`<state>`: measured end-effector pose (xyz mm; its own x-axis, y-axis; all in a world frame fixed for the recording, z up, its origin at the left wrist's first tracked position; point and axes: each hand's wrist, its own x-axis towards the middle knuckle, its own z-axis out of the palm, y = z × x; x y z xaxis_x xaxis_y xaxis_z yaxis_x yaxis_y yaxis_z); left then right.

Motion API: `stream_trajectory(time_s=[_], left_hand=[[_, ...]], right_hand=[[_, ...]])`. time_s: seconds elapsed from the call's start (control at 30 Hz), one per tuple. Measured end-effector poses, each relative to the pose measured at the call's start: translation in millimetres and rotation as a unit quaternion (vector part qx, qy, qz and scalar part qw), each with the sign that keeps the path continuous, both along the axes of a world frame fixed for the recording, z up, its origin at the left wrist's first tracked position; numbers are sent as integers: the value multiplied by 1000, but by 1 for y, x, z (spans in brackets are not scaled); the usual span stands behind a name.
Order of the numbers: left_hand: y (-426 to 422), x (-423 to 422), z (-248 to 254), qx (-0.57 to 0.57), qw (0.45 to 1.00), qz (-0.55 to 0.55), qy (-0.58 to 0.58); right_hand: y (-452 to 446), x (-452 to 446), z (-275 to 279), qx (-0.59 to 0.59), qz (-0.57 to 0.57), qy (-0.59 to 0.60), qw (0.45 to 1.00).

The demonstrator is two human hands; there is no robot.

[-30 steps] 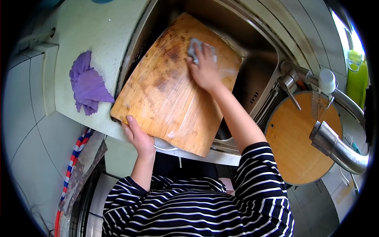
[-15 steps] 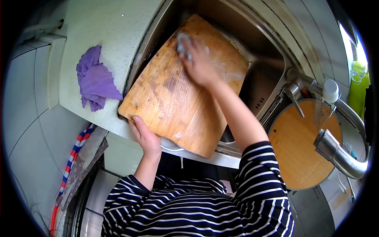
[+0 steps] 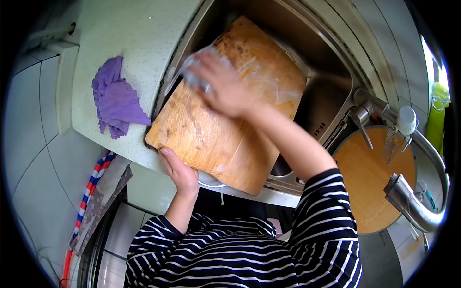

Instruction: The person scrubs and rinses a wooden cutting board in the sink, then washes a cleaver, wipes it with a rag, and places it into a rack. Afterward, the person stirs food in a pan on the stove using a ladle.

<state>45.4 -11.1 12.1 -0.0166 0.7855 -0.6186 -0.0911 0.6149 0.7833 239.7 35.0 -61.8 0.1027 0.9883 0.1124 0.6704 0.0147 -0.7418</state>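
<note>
A rectangular wooden cutting board [image 3: 216,139] lies slanted over the stainless-steel sink [image 3: 331,91], with dark stains and white suds on its surface. My left hand [image 3: 180,170] grips its near left edge, thumb on top and fingers out of sight beneath. My right hand [image 3: 223,89] presses a greyish scrubber [image 3: 194,79] against the board's left edge. Motion blurs the hand and the scrubber, so the scrubber's exact kind is unclear. Under the board's near edge, a white rim [image 3: 209,180] shows beside my left hand.
A crumpled purple cloth [image 3: 117,98] lies on the pale counter [image 3: 137,33] left of the sink. To the right are a metal faucet [image 3: 362,117] with a curved spout [image 3: 418,206] and a round wooden board [image 3: 370,187]. A striped red, white and blue pole [image 3: 89,192] stands at lower left.
My right hand has moved the scrubber left and toward me, from the board's upper part to its left edge. White suds show more plainly on the upper right. My left hand keeps its hold.
</note>
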Motion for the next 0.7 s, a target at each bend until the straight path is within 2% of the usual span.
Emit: stream_trajectory(time_s=[0.1, 0.17, 0.27, 0.47, 0.53, 0.6, 0.67, 0.7], left_hand=[[-1, 2, 1, 9, 1000, -4, 19], [-1, 3, 1, 5, 1000, -1, 24], [1, 4, 2, 7, 1000, 1, 21], [2, 3, 4, 6, 1000, -7, -2], [3, 3, 4, 12, 1000, -10, -12], [4, 3, 3, 19, 1000, -11, -20], [4, 2, 1, 26, 999, -12, -22], [4, 2, 0, 29, 999, -13, -23]], right_hand=[[27, 47, -57, -28, -90, -41, 995], [42, 70, -75, -99, -154, 12, 983], [52, 96, -115, -70, -204, -28, 976], [-29, 118, -103, -267, -345, -77, 897], [-80, 122, -99, -269, -376, -41, 886], [-116, 111, -94, -255, -399, -83, 877], [-125, 79, -72, -267, -356, -136, 885], [-124, 56, -51, -226, -320, -114, 913]])
